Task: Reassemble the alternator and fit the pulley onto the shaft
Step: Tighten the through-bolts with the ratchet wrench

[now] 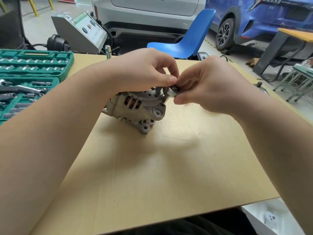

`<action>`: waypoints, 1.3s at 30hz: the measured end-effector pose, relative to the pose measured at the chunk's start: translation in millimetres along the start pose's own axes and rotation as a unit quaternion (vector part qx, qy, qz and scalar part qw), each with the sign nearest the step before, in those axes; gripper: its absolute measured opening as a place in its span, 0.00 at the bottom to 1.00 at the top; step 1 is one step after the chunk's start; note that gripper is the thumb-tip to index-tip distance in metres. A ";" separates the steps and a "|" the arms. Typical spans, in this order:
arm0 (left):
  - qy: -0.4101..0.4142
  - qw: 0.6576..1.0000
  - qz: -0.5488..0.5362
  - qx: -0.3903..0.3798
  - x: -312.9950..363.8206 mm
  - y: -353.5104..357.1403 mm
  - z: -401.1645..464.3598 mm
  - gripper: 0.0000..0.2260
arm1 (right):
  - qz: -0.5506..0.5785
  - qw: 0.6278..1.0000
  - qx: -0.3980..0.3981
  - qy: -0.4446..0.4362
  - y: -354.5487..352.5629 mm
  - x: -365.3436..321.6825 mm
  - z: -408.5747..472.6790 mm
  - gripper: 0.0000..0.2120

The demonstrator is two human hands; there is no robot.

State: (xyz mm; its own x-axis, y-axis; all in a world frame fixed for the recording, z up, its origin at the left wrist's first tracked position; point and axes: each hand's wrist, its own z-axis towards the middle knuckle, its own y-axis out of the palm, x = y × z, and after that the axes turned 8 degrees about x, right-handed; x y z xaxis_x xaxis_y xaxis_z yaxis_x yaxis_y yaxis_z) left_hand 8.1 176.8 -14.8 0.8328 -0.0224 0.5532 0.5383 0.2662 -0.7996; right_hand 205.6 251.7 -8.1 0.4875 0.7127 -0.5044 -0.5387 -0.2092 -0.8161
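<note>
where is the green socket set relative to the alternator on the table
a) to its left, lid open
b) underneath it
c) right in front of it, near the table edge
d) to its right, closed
a: the green socket set lies open at the table's left side, its sockets showing, while the alternator sits near the middle of the table, to the right of the set.

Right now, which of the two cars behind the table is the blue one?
The blue car is at the far right, behind the blue chair, with its dark wheel showing. The other car, left of it, is white.
</note>
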 end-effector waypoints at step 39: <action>-0.017 1.000 -0.009 0.004 5.9 -1.0 -1.8 0.04 | -0.022 0.998 0.044 0.046 23.7 -12.1 -17.6 0.18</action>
State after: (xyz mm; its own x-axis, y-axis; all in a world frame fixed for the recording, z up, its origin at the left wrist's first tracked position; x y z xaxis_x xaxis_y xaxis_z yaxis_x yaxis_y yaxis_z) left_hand 12.7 174.7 -11.2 0.8176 0.0057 0.5757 0.5525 0.2735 -0.7873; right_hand 199.1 226.3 -26.3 0.5708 0.6549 -0.4953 -0.5710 -0.1169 -0.8126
